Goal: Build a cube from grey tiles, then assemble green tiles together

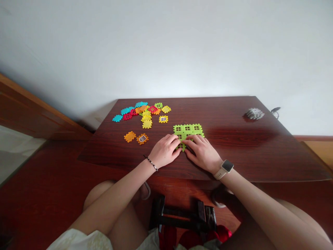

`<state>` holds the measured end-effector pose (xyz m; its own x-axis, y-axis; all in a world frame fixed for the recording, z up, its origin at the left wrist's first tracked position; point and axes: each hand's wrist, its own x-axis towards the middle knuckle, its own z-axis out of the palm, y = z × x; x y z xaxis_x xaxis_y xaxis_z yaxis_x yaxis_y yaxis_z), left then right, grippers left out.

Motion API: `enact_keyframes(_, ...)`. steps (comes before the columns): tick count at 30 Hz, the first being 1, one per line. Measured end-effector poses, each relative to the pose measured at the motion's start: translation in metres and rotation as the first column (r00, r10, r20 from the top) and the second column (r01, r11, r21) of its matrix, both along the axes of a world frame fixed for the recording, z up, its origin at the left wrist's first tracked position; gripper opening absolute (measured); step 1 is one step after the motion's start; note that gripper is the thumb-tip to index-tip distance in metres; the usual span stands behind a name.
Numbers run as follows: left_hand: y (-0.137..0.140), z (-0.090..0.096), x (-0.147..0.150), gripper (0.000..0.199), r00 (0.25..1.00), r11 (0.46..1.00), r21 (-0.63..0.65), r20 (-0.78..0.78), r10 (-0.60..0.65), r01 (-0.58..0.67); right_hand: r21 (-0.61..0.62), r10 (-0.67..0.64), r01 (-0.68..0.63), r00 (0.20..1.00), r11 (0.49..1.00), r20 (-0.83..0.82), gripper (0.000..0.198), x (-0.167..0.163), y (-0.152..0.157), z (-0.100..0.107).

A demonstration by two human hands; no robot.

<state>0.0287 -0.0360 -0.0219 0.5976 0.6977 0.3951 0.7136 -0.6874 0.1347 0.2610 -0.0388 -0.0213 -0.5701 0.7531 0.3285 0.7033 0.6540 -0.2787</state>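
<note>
Joined light-green interlocking window tiles [187, 128] form a flat panel lying on the table in front of me. My left hand [165, 149] rests at the panel's lower left, its bent fingers gripping the tiles there. At the lower right, my right hand [201, 151] has its fingers curled over the tiles, thumb near the bottom edge. The two hands almost meet over the lower part of the panel and cover some of it. Left of my left hand lie an orange window tile [142, 139] and a plain orange tile [130, 136].
Several loose tiles in blue, red, orange, green and yellow lie in a heap [146, 113] at the table's back left. A yellow window tile [163, 119] lies beside it. Grey-white pieces [255, 113] sit at the back right of the dark wooden table [234, 149], which meets a wall.
</note>
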Motion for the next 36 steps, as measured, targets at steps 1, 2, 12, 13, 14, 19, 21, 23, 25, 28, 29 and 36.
enact_keyframes(1,0.0003,0.0000,-0.0002,0.012,1.000,1.000,-0.004,0.004,-0.004,0.004,0.000,0.001,-0.001,1.000,1.000,0.000,0.032,0.0001,0.0000,-0.0001)
enact_keyframes(2,0.0006,0.0000,-0.0004,0.012,1.000,1.000,-0.007,0.006,-0.008,0.008,-0.001,0.003,-0.003,1.000,1.000,0.001,0.032,0.0002,0.0000,-0.0002)
enact_keyframes(12,0.0014,-0.0015,-0.0009,0.013,0.999,1.000,-0.024,0.028,-0.015,0.016,-0.006,0.013,-0.013,1.000,1.000,-0.012,0.035,0.0013,0.0002,-0.0011)
enact_keyframes(13,0.0014,-0.0017,-0.0009,0.014,0.999,1.000,-0.025,0.030,-0.015,0.016,-0.005,0.015,-0.015,1.000,1.000,-0.015,0.035,0.0014,0.0003,-0.0013)
enact_keyframes(14,0.0014,-0.0018,-0.0010,0.014,0.999,1.000,-0.025,0.032,-0.014,0.015,-0.004,0.017,-0.017,1.000,1.000,-0.018,0.035,0.0015,0.0004,-0.0015)
enact_keyframes(19,0.0017,-0.0025,-0.0013,0.014,0.999,0.999,-0.026,0.041,-0.018,0.019,-0.004,0.018,-0.018,1.000,1.000,-0.023,0.035,0.0017,0.0007,-0.0020)
enact_keyframes(21,0.0020,-0.0029,-0.0016,0.014,0.999,0.999,-0.029,0.043,-0.018,0.019,-0.008,0.019,-0.020,1.000,1.000,-0.025,0.034,0.0018,0.0008,-0.0018)
enact_keyframes(23,0.0023,-0.0033,-0.0020,0.014,0.999,0.999,-0.035,0.046,-0.015,0.017,-0.012,0.021,-0.021,0.999,1.000,-0.025,0.034,0.0021,0.0010,-0.0018)
enact_keyframes(25,0.0026,-0.0035,-0.0024,0.014,0.999,0.999,-0.041,0.048,-0.012,0.014,-0.015,0.021,-0.022,0.999,1.000,-0.025,0.035,0.0025,0.0012,-0.0020)
enact_keyframes(28,0.0026,-0.0033,-0.0025,0.014,0.999,0.999,-0.043,0.044,-0.012,0.014,-0.018,0.021,-0.021,1.000,1.000,-0.023,0.035,0.0029,0.0014,-0.0025)
enact_keyframes(29,0.0026,-0.0031,-0.0024,0.014,0.999,0.999,-0.043,0.043,-0.012,0.014,-0.017,0.019,-0.020,1.000,1.000,-0.022,0.035,0.0029,0.0013,-0.0026)
enact_keyframes(36,0.0021,-0.0015,-0.0020,0.013,0.999,0.999,-0.042,0.041,-0.014,0.015,-0.016,0.021,-0.022,0.999,1.000,-0.027,0.036,0.0028,0.0010,-0.0026)
